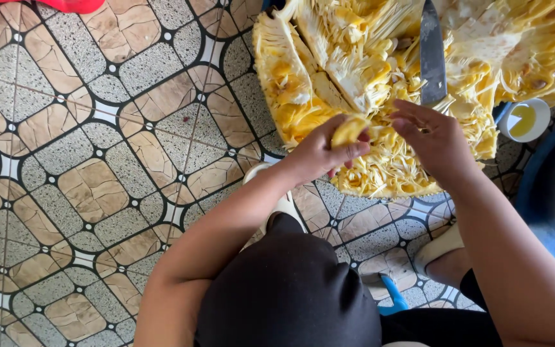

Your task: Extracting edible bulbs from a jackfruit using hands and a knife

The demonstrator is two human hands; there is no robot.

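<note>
A large cut-open jackfruit (303, 77) lies on the floor, its yellow flesh and pale fibres exposed. My left hand (325, 151) grips a yellow fruit pod (348, 130) at the near edge of the fruit. My right hand (435, 138) hovers over the fibres beside it, its fingers bent and empty, touching the strands. A long knife blade (431, 54) rests on the fruit, point toward me, just above my right hand. Its handle is out of view.
Patterned floor tiles (97, 160) spread to the left. A small white bowl of yellow liquid (525, 120) stands at the right, by a dark blue tub (547, 193). My knees, in black cloth, and white sandals (441, 247) are below the fruit.
</note>
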